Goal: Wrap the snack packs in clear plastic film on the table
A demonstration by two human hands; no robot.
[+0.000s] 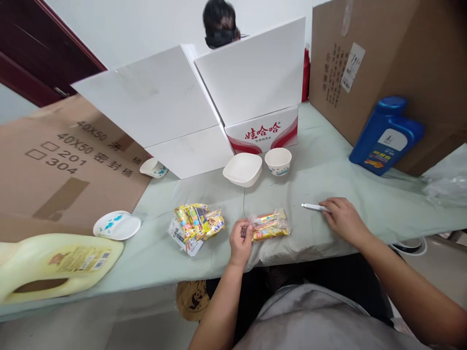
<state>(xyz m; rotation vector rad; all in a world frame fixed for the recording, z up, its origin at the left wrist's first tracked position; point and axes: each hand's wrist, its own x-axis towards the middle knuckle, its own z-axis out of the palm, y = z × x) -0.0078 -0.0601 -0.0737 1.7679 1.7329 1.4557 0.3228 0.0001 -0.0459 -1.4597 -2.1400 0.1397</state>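
Note:
My left hand (240, 241) is closed on the left end of a yellow and orange snack packet (269, 224) that lies on the pale green tablecloth (321, 165). My right hand (341, 218) rests on the cloth to the right, fingers curled over a thin white pen-like tool (312, 206) whose tip points left. A second pile of yellow snack packets (197, 222) lies left of my left hand on a white wrapper.
A white bowl (242, 168) and a paper cup (278, 161) stand before a white carton (260, 131). A tipped cup (153, 167), a paper plate (116, 225), a yellow jug (54, 265) and a blue bottle (386, 133) are nearby. Cardboard boxes flank the table; a person's head (220, 22) shows behind.

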